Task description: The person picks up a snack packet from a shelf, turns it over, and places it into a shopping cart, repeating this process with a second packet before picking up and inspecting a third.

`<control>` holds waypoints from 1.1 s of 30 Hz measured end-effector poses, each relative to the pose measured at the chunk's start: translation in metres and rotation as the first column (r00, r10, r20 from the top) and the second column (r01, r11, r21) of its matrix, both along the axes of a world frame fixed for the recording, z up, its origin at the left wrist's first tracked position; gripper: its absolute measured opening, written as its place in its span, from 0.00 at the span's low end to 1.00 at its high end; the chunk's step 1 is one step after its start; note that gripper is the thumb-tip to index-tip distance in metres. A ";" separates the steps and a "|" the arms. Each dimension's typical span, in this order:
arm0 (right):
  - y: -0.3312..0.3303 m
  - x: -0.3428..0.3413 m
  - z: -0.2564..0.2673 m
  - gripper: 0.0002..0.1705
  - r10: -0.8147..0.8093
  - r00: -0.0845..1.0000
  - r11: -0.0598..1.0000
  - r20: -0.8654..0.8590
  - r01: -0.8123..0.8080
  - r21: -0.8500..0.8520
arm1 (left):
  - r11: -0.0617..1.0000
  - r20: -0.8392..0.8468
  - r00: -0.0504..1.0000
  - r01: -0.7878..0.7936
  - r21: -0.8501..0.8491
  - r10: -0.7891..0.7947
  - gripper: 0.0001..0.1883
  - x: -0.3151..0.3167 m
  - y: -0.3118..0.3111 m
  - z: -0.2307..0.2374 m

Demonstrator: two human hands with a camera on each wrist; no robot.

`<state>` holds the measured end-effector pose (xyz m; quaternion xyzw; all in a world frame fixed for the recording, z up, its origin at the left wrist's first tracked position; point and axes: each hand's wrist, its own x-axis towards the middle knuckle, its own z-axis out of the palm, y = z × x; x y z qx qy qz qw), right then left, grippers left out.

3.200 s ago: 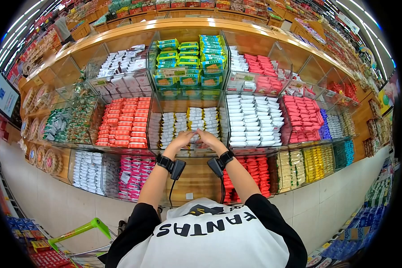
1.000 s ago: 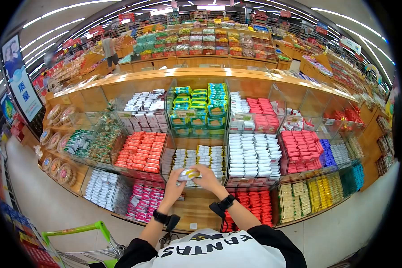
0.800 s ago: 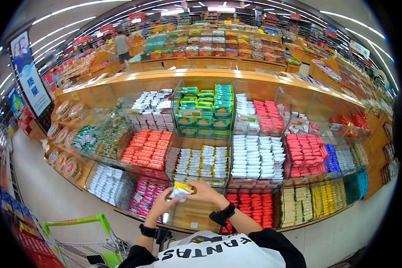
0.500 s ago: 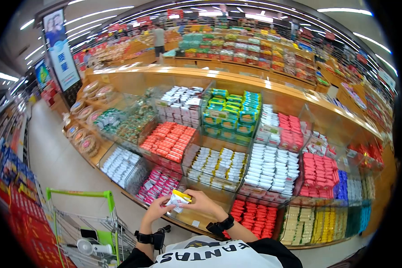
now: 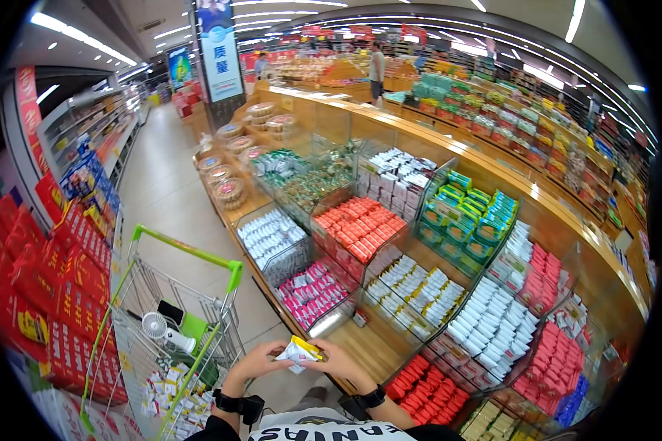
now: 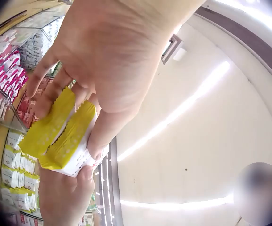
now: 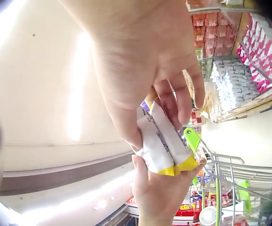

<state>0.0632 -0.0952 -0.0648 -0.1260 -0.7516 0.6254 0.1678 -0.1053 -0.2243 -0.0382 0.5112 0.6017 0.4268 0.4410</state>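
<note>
Several small white-and-yellow snack packets (image 5: 299, 351) are held together between both hands, low in front of the body. My left hand (image 5: 260, 361) grips their left end with thumb and fingers. On the other end, my right hand (image 5: 340, 361) pinches them. In the left wrist view, yellow crimped ends (image 6: 72, 134) of two packets lie side by side under the fingers. The right wrist view shows their white printed sides (image 7: 159, 139) between the thumbs and fingers. A shopping cart (image 5: 187, 250) stands to the left, with similar packets (image 5: 176, 393) in it.
The cart also carries a small white fan (image 5: 157, 327) and a dark phone (image 5: 171, 312). Clear-walled bins on a wooden display hold white-and-yellow packets (image 5: 417, 290), orange packets (image 5: 360, 228) and red packets (image 5: 426, 389). Red boxes (image 5: 73, 294) are stacked at far left.
Both hands have lifted the packets out of the white-and-yellow bin and drawn them back toward the body. The view has swung left, bringing the cart and its contents into sight.
</note>
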 end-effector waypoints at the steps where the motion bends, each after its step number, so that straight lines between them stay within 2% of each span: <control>1: -0.003 0.001 -0.001 0.26 0.019 1.000 1.000 0.005 -0.019 -0.001 | 1.000 -0.005 1.000 -0.017 -0.026 0.017 0.18 0.005 -0.006 0.001; 4: -0.011 0.002 -0.004 0.25 0.037 0.997 0.999 -0.072 -0.037 0.001 | 0.999 0.014 0.999 -0.040 -0.037 0.041 0.17 0.014 -0.020 0.007; 5: -0.014 0.002 -0.007 0.25 0.045 0.995 0.997 -0.093 -0.051 -0.063 | 0.998 0.015 0.999 -0.049 -0.041 0.050 0.17 0.016 -0.022 0.014; 7: -0.018 0.001 -0.013 0.25 0.056 0.993 0.989 -0.108 -0.070 -0.132 | 0.997 -0.106 0.993 -0.050 -0.054 0.044 0.19 0.021 -0.026 0.025; 8: -0.018 0.000 -0.014 0.25 0.055 0.992 0.992 -0.114 -0.068 -0.111 | 0.997 -0.100 0.994 -0.058 -0.056 0.052 0.19 0.020 -0.028 0.022; 10: -0.019 -0.002 -0.011 0.25 0.048 0.993 0.995 -0.110 -0.057 -0.084 | 0.998 -0.141 0.988 -0.050 0.044 0.056 0.19 0.015 -0.030 0.013; 13: -0.021 -0.006 0.009 0.25 0.046 0.998 0.999 -0.054 -0.047 -0.014 | 0.997 -0.126 0.990 -0.053 0.049 0.059 0.19 0.009 -0.034 0.016; 17: -0.026 -0.021 0.020 0.26 0.049 0.997 0.996 -0.064 -0.044 0.083 | 0.995 -0.092 0.993 -0.061 0.079 0.068 0.19 -0.008 -0.040 0.017; 19: -0.031 -0.033 0.027 0.25 0.038 0.998 0.993 -0.045 -0.032 0.115 | 0.995 -0.172 0.982 -0.063 0.074 0.075 0.19 -0.022 -0.045 0.017; 23: -0.040 -0.057 0.028 0.25 0.088 0.995 0.990 -0.042 -0.083 0.114 | 0.989 -0.139 0.985 -0.090 0.118 0.106 0.19 -0.038 -0.058 0.031; 25: -0.045 -0.072 0.022 0.24 0.133 0.987 0.990 -0.092 -0.129 0.055 | 0.992 -0.149 0.983 -0.090 0.090 0.102 0.20 -0.048 -0.070 0.028; 28: -0.059 -0.091 0.038 0.24 0.181 0.983 0.978 -0.035 -0.176 0.110 | 0.988 -0.091 0.985 -0.141 0.066 0.147 0.20 -0.061 -0.090 0.030; 31: -0.074 -0.116 0.023 0.23 0.224 0.972 0.974 -0.076 -0.221 0.042 | 0.971 -0.043 0.976 -0.206 0.120 0.212 0.20 -0.075 -0.111 0.025; 33: -0.084 -0.131 0.023 0.23 0.262 0.963 0.963 -0.067 -0.257 0.076 | 0.965 -0.036 0.970 -0.236 0.114 0.242 0.21 -0.084 -0.125 0.026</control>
